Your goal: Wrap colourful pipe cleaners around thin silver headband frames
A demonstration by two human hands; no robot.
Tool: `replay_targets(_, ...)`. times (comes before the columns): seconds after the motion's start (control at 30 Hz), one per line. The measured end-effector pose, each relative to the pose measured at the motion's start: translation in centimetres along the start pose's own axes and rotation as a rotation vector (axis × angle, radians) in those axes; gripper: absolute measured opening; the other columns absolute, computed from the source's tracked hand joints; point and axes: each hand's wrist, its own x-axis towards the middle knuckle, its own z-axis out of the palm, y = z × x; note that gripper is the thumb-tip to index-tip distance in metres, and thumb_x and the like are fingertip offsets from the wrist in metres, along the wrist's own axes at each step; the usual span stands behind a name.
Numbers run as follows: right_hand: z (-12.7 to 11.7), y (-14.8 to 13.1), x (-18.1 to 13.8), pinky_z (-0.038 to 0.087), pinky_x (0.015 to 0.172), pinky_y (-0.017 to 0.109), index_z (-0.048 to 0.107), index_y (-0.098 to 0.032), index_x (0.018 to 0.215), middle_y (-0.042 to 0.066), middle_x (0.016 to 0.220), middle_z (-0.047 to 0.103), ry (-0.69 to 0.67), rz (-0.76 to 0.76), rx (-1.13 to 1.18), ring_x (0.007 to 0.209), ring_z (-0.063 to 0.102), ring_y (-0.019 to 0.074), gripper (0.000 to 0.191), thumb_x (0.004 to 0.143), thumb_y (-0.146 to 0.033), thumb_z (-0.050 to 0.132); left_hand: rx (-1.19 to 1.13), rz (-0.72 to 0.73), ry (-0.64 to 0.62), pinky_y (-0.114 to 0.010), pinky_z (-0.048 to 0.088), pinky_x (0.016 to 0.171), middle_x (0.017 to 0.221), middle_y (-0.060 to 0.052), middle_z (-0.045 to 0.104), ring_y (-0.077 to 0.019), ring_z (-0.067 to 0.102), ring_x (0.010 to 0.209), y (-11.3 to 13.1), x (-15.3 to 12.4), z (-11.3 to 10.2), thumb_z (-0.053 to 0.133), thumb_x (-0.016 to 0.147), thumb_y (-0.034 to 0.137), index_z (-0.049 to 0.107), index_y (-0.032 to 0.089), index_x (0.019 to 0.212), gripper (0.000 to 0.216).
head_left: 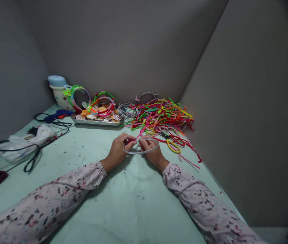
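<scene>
My left hand [118,147] and my right hand [151,148] meet over the pale green table [123,203], both pinched on a thin grey headband [142,152] that curves between them. A pink pipe cleaner [142,131] runs from my fingertips up towards the pile behind. Both sleeves are light with a dark speckled print.
A heap of coloured pipe cleaners [164,118] lies just beyond my hands at the right wall. A metal tray [97,121] with decorated headbands sits at the back, next to bare wire bands [126,109]. Scissors [32,162], a plastic bag [24,142], cables and a glue gun [57,114] lie on the left.
</scene>
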Motion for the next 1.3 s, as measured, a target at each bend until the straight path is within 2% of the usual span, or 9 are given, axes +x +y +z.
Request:
replay_targets(0.27, 0.14, -0.52, -0.02, 0.041, 0.047, 0.024, 0.057, -0.020, 0.074, -0.002, 0.062, 0.056, 0.012, 0.030, 0.025, 0.047, 0.051, 0.0113, 0.028, 0.089, -0.042, 0.048, -0.049, -0.031, 0.024, -0.025, 0.048, 0.064, 0.089, -0.004, 0.066, -0.0131, 0.058, 0.070, -0.30, -0.10, 0.24, 0.064, 0.078, 0.030, 0.065, 0.017, 0.096, 0.022)
replay_targets(0.83, 0.11, -0.10, -0.03, 0.041, 0.046, 0.024, 0.059, -0.020, 0.075, 0.000, 0.065, 0.057, 0.005, 0.015, 0.004, 0.049, 0.052, 0.0117, 0.028, 0.090, -0.042, 0.049, -0.019, -0.045, 0.004, -0.025, 0.045, 0.061, 0.080, -0.004, 0.067, -0.0138, 0.058, 0.069, -0.37, -0.01, 0.09, 0.063, 0.079, 0.031, 0.068, 0.017, 0.083, 0.016)
replay_targets(1.3, 0.18, -0.26, 0.03, 0.040, 0.046, 0.024, 0.058, -0.019, 0.072, -0.001, 0.062, 0.055, 0.019, 0.006, -0.016, 0.047, 0.050, 0.0112, 0.030, 0.090, -0.041, 0.048, -0.074, -0.084, -0.017, -0.024, 0.045, 0.061, 0.078, -0.003, 0.065, -0.0136, 0.057, 0.067, -0.47, -0.13, 0.26, 0.062, 0.079, 0.036, 0.064, 0.016, 0.085, 0.021)
